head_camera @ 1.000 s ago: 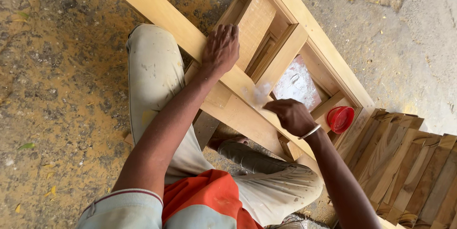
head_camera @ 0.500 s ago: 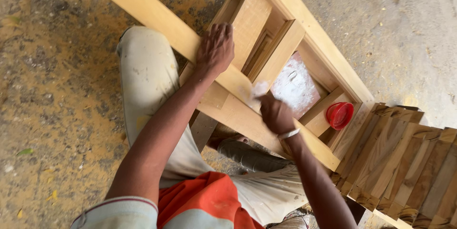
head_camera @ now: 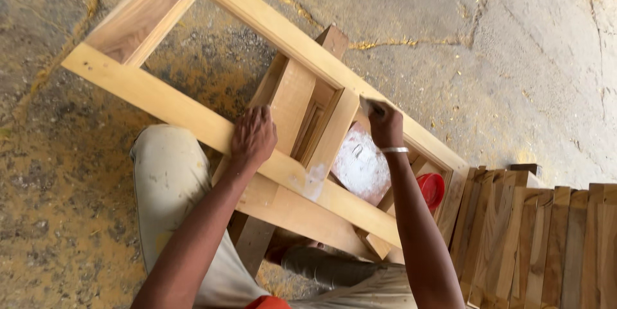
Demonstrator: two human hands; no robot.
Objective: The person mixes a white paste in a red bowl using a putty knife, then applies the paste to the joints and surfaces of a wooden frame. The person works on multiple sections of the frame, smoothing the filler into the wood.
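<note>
Okay, I see left hand point(head_camera: 254, 135) flat, fingers spread on wooden frame point(head_camera: 193, 116); right hand point(head_camera: 384, 124) pinching a small scraper point(head_camera: 367, 105). Risk: frame shifting, smearing wet white filler point(head_camera: 313, 180).

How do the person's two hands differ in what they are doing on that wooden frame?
The left hand lies flat, palm down, fingers spread on the near rail of the wooden frame; the right hand is closed around a small tool at the far rail. The left wrist is bare; the right wears a thin bangle. A white filler patch lies nearer the left hand. Both rest on the same frame.
</note>
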